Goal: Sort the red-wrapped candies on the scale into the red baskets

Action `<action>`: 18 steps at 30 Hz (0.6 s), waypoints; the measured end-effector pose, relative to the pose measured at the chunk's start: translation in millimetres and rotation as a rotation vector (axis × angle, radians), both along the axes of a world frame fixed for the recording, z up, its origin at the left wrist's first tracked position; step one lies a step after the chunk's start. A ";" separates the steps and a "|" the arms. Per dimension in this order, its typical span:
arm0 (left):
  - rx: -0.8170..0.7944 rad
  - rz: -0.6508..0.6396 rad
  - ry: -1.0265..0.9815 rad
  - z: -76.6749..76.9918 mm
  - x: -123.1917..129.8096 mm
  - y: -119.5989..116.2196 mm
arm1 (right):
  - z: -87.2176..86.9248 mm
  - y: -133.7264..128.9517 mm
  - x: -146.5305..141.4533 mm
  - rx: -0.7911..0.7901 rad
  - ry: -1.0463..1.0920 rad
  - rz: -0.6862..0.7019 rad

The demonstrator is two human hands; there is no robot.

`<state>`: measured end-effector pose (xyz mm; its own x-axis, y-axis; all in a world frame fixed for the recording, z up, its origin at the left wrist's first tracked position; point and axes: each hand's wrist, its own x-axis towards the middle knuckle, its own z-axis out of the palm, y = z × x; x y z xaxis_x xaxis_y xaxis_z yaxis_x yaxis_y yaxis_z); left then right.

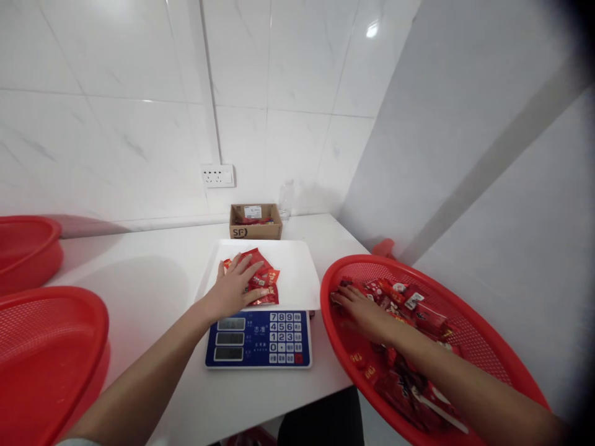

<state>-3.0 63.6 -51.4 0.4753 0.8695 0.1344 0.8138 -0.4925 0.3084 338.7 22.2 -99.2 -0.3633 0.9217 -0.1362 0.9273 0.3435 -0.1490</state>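
Note:
My left hand lies with spread fingers over several red snack packets on the white pan of a digital scale. Below the pan is the scale's blue panel, with number keys and three small displays. My right hand reaches into a large red plastic basket at the right. Its fingers rest among many red packets, and their tips are partly hidden, so I cannot tell whether it grips one.
Behind the scale stand an open cardboard box with red packets inside and a clear bottle. Two more red baskets, one nearer and one farther, stand at the left. A wall socket is above the white table.

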 end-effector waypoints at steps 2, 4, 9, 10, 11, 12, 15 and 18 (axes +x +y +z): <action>-0.022 0.041 0.021 -7.1 -1.0 1.7 | 5.1 -2.7 -4.9 -0.051 0.018 0.048; -0.065 0.009 0.040 -11.0 -3.3 5.2 | 12.5 -6.4 -11.2 -0.094 0.014 0.095; -0.122 -0.090 0.030 -4.0 -8.6 10.0 | 23.4 -12.4 -19.6 -0.136 0.035 0.117; -0.127 -0.075 0.028 -1.3 -8.0 9.4 | 23.0 -12.3 -18.7 -0.132 0.043 0.108; -0.131 -0.048 0.027 1.0 -6.8 8.4 | 21.8 -11.8 -17.0 -0.121 0.041 0.093; -0.131 -0.015 0.028 2.6 -5.1 7.3 | 20.1 -11.0 -14.9 -0.107 0.025 0.068; -0.132 0.054 0.037 1.8 0.2 5.6 | 14.3 -7.8 -8.3 -0.088 -0.081 -0.031; -0.130 0.013 0.041 -4.3 0.5 8.5 | 11.7 -7.1 -6.4 -0.142 -0.153 -0.075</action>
